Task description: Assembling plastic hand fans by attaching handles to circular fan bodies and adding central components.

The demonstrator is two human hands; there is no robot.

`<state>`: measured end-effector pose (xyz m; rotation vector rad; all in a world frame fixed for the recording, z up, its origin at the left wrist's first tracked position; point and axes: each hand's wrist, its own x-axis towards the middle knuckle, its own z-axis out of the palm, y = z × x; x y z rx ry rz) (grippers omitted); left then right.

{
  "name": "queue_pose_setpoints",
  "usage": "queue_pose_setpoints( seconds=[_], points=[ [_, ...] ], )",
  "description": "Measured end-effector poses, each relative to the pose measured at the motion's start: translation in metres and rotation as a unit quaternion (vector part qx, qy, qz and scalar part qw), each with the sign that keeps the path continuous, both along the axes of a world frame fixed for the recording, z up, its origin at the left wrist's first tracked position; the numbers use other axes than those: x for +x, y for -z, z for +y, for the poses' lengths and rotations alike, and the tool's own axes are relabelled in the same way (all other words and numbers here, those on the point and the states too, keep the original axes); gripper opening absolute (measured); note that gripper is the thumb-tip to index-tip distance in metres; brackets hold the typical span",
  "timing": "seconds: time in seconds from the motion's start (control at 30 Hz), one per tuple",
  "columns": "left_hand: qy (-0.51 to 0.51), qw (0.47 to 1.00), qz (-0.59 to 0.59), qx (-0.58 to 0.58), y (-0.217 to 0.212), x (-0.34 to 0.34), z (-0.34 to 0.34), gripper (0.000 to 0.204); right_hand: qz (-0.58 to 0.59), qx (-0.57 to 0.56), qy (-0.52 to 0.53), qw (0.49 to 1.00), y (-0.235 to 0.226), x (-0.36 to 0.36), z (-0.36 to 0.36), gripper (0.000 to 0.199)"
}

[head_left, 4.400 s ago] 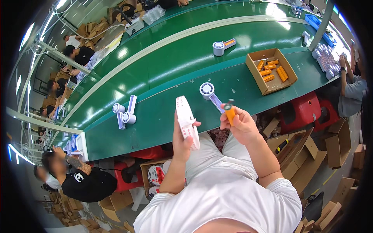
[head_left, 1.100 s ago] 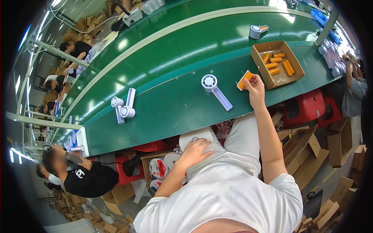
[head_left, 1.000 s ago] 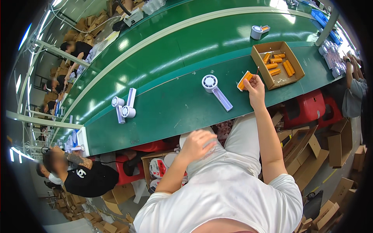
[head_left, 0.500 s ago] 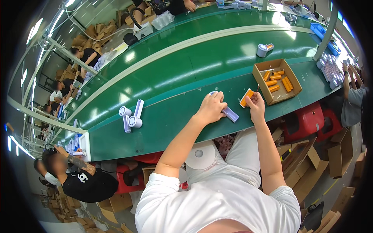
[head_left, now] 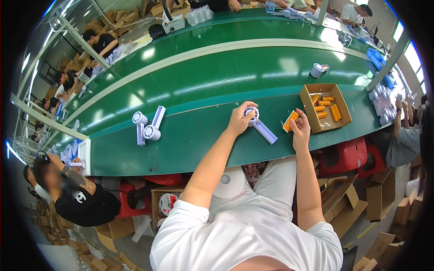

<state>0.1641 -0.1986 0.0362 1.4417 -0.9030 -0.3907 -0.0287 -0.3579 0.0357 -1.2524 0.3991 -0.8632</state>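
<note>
Since 1.1 s ago, the left hand (head_left: 240, 121) has risen from the lap; fingers now clasp the white fan (head_left: 258, 123) lying on the green bench (head_left: 190, 140), steadying it. The right hand (head_left: 300, 131) pinches 1 orange cell (head_left: 290, 121), beside the cardboard box (head_left: 343, 108).

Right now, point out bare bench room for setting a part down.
Bare green bench lies between the two white fans and the left hand. Crowded: right hand with orange piece beside the cardboard box.
</note>
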Motion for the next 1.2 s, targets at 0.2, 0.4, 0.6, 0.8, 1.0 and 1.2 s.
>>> queue_pose_setpoints(
  seconds=[0.2,0.4,0.6,0.8,1.0,1.2],
  points=[
    [-0.005,0.998,-0.054,-0.026,0.003,0.002,0.007,0.026,0.034,-0.056,-0.045,0.997,-0.004,-0.007,0.013,0.040],
    [-0.004,0.996,-0.086,0.004,-0.001,0.004,0.008,0.025,0.088,-0.175,-0.104,0.975,-0.039,-0.001,0.057,0.044],
    [-0.013,0.991,-0.133,-0.009,-0.003,0.003,0.009,0.025,0.324,-0.483,-0.109,0.806,-0.074,0.007,0.079,0.044],
    [-0.019,0.987,-0.159,-0.009,-0.002,0.004,0.010,0.026,0.378,-0.609,-0.100,0.690,-0.078,0.012,0.091,0.043],
    [-0.002,0.983,-0.182,-0.002,-0.004,0.004,0.011,0.027,0.431,-0.568,-0.242,0.658,-0.077,0.025,0.068,0.046],
    [-0.268,0.951,-0.150,0.016,-0.002,0.012,0.011,0.032,0.216,-0.448,-0.106,0.861,-0.054,0.014,0.032,0.034]
  ],
)
